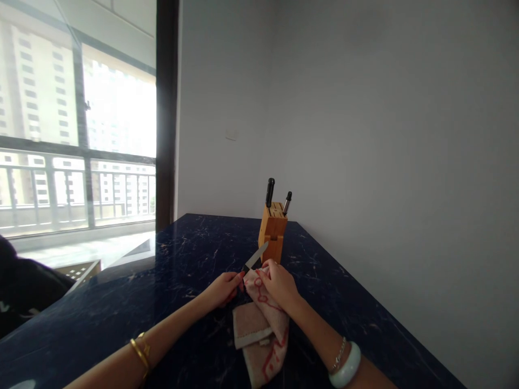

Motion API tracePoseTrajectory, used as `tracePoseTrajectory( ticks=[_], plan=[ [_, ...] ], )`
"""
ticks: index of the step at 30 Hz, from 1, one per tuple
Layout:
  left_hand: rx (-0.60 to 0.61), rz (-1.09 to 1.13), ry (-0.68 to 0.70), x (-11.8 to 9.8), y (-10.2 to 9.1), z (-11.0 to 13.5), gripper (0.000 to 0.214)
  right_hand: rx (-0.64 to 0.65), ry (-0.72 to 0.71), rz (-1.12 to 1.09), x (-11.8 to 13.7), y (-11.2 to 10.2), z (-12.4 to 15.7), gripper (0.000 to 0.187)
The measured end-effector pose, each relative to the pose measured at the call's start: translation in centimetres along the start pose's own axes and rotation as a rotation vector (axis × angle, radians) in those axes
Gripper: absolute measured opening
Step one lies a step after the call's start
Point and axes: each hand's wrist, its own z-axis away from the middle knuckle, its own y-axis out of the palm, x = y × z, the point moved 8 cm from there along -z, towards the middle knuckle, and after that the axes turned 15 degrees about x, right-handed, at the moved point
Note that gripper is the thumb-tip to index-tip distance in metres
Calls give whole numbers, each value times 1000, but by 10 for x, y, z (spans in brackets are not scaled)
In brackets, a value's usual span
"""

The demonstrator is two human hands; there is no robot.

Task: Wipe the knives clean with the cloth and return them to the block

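Observation:
My left hand (224, 288) is closed round the black handle of a knife (256, 256), whose pale blade points up and away toward the knife block. My right hand (279, 282) is closed on a beige cloth with red pattern (261, 329), bunched against the base of the blade; the rest of the cloth hangs down onto the dark table. A wooden knife block (273, 231) stands just beyond the blade tip, with a black handle (270, 192) and a steel-tipped handle (287, 202) sticking out of it.
The dark blue marble table (182, 259) runs along a plain grey wall on the right. A large window with a railing (77, 178) fills the left. A dark shape, partly cut off, sits at the left edge (20, 292).

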Motion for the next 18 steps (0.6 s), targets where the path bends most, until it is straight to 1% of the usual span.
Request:
tracePoseTrajectory(
  ticks=[2,3,6,8,10,12,14,16,18],
  plan=[
    [25,54,1,3,0,-2,54,68,7,61,-1,10,-2,35],
    [38,77,5,4,0,-3,54,87,-2,100,1,15,-3,35],
    [63,125,28,5,1,-3,53,90,-19,189,4,20,-5,25],
    [65,134,40,4,0,-1,54,53,4,207,3,16,-5,20],
    [58,119,45,2,0,1,55,12,63,192,-3,7,-4,18],
    [47,70,26,1,0,2,57,-9,138,152,-12,-3,-3,19],
    [48,-23,-1,0,2,1,60,-27,181,101,-19,-11,-1,19],
    [51,-126,-1,-2,5,0,62,-43,147,46,-17,-14,0,19],
    [53,-207,33,-6,9,1,60,-43,51,7,-7,-10,0,20]
  ],
)
